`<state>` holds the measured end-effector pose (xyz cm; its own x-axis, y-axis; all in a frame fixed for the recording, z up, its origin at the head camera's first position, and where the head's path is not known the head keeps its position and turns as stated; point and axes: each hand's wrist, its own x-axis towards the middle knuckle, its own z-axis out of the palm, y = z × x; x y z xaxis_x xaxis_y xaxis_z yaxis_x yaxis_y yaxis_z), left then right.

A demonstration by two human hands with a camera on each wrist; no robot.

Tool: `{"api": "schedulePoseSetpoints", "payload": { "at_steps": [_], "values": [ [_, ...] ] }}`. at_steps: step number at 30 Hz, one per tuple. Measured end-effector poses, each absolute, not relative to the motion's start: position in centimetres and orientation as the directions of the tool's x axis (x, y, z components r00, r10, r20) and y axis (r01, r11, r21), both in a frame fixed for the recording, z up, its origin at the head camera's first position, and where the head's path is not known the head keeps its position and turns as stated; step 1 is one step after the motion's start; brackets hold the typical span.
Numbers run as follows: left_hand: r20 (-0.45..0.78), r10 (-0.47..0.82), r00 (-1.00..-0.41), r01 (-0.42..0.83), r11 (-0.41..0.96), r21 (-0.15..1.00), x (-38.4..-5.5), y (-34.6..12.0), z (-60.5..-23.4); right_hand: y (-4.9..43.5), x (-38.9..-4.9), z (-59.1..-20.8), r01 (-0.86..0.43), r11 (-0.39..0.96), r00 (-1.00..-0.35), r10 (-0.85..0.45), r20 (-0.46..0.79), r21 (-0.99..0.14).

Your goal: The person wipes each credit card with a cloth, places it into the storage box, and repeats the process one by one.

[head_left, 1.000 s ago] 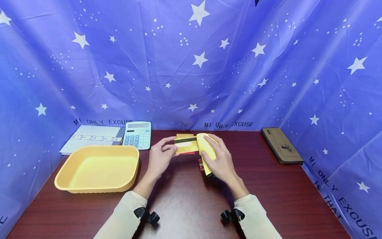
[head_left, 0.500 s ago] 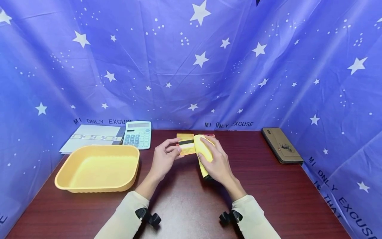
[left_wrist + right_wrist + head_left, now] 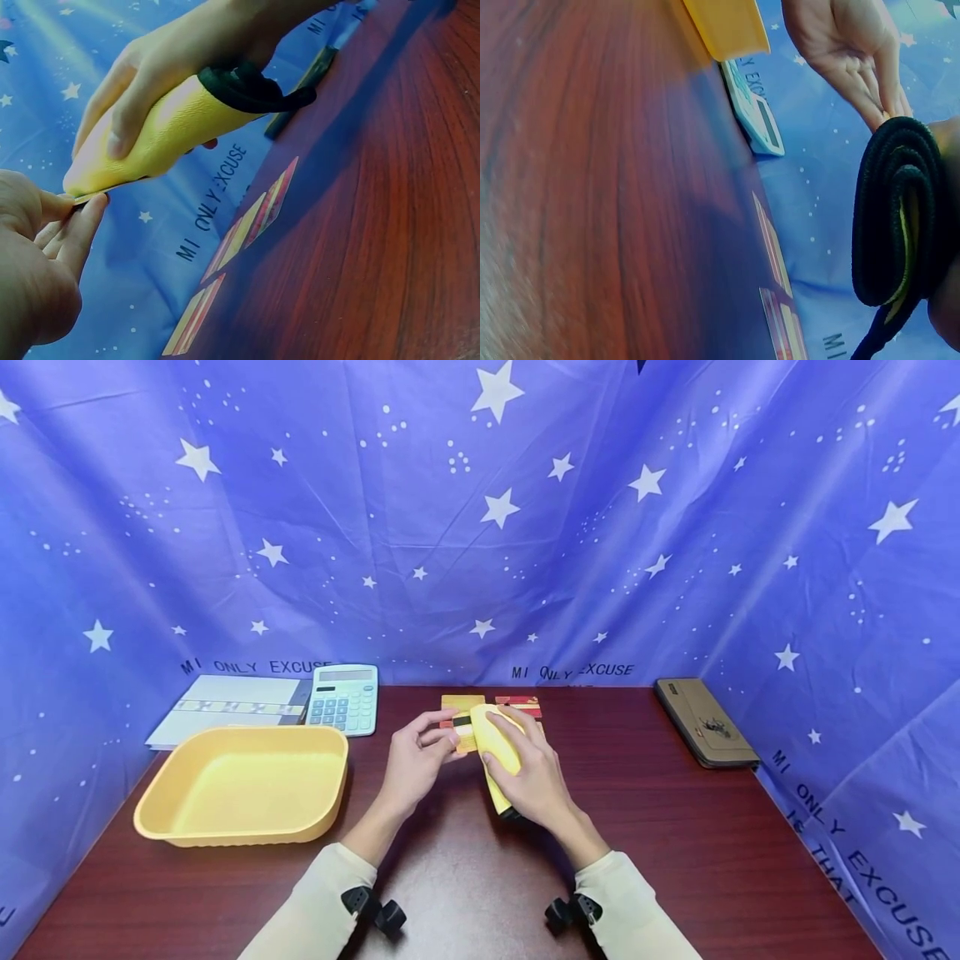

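Note:
My left hand [image 3: 414, 764] pinches a yellow bank card [image 3: 465, 742] with a dark stripe between thumb and fingertips. In the left wrist view the card is edge-on, held above the table. My right hand [image 3: 534, 772] grips a folded cloth [image 3: 497, 745], yellow outside and black inside. The cloth lies over the right part of the card and hides it. The right wrist view shows the black folds of the cloth [image 3: 894, 217] from its end. Behind the hands, a yellow card [image 3: 459, 702] and a red card [image 3: 525, 703] lie on the table, with others partly hidden.
A yellow plastic basin [image 3: 247, 793] stands at the left. Behind it are a light blue calculator [image 3: 343, 700] and a white notebook-like item [image 3: 225, 697]. At the right edge lies a brown wallet [image 3: 708, 725]. A blue star-patterned curtain [image 3: 420, 527] encloses the table.
My right hand has slid the cloth leftward along the card, covering more of its stripe. The red card at the back has come into view. My left hand keeps its pinch and shifted slightly.

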<state>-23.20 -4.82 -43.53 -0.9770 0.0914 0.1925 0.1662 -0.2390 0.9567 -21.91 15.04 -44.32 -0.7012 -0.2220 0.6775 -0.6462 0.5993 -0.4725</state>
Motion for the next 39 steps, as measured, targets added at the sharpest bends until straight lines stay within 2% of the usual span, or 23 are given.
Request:
{"api": "schedulePoseSetpoints", "payload": {
  "at_steps": [8, 18, 27, 39],
  "values": [
    [0.210, 0.096, -0.973, 0.185, -0.217, 0.958, -22.9, -4.3, -43.6, 14.6, -21.6, -44.1, -0.647, 0.598, -0.710, -0.247, 0.660, -0.473],
    [0.221, 0.073, -0.972, 0.201, -0.213, 0.956, -22.8, -4.3, -43.4, 14.3, -21.3, -43.9, -0.674, 0.611, -0.673, -0.278, 0.685, -0.415],
    [0.236, 0.075, -0.969, 0.221, -0.169, 0.961, -22.5, -4.6, -42.9, 15.8, -22.2, -44.0, -0.638, 0.638, -0.682, -0.209, 0.701, -0.431],
    [0.235, 0.074, -0.969, 0.216, -0.200, 0.956, -22.5, -4.4, -42.9, 18.1, -23.4, -44.0, -0.592, 0.666, -0.701, -0.148, 0.697, -0.453]
  ]
}}
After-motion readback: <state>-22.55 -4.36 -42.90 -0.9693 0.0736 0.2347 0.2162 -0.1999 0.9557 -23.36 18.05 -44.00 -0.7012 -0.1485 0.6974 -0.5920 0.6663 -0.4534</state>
